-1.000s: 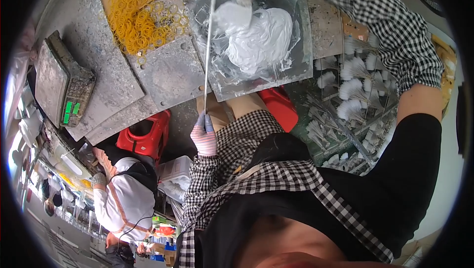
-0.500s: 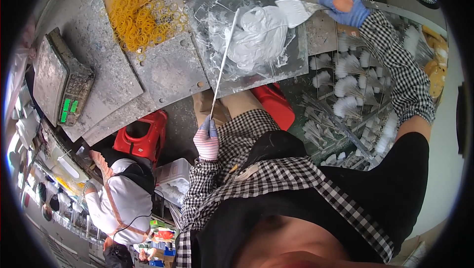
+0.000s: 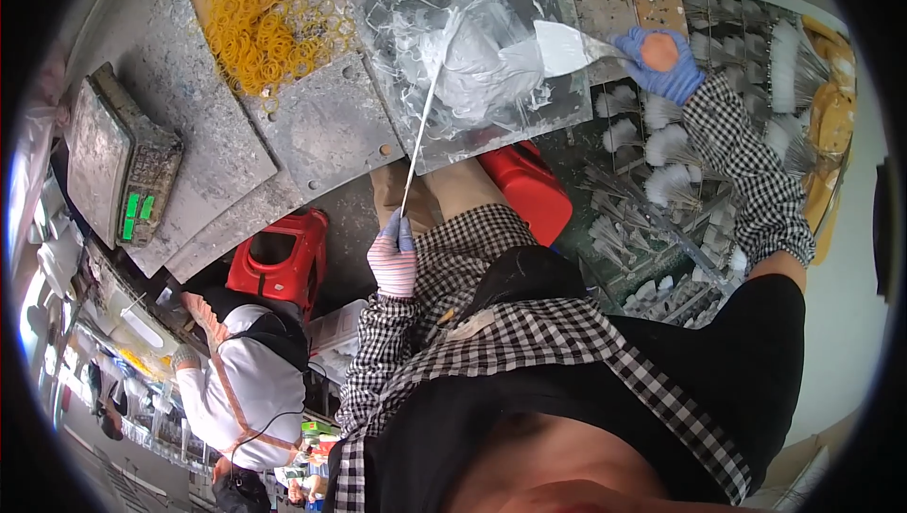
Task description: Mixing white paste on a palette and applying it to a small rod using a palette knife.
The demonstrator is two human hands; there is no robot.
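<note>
My left hand (image 3: 393,260), in a pink-and-white striped glove with bluish fingertips, is closed around the lower end of a thin white stick (image 3: 424,118). The stick slants up to the far side, its upper end at the left part of a thick white paste mound (image 3: 487,74). A scraper (image 3: 563,48) with a broad, paste-coated blade is gripped in my right hand (image 3: 667,66), which wears a blue glove with a bare patch on the back. Its blade meets the right side of the mound. Under the paste lies a smeared grey board (image 3: 557,126).
Yellow rubber bands (image 3: 250,36) are heaped left of the board. A worn scale (image 3: 123,159) stands at the far left. White-tipped bristle bundles (image 3: 666,159) fill a rack at right. Red stools (image 3: 279,263) sit below the table, and a co-worker in white (image 3: 246,385) is lower left.
My right hand and the scraper have come nearer to me, along the mound's right side. The paste's swirled top looks smoother and more spread. My left hand still holds the stick, nearly unmoved.
</note>
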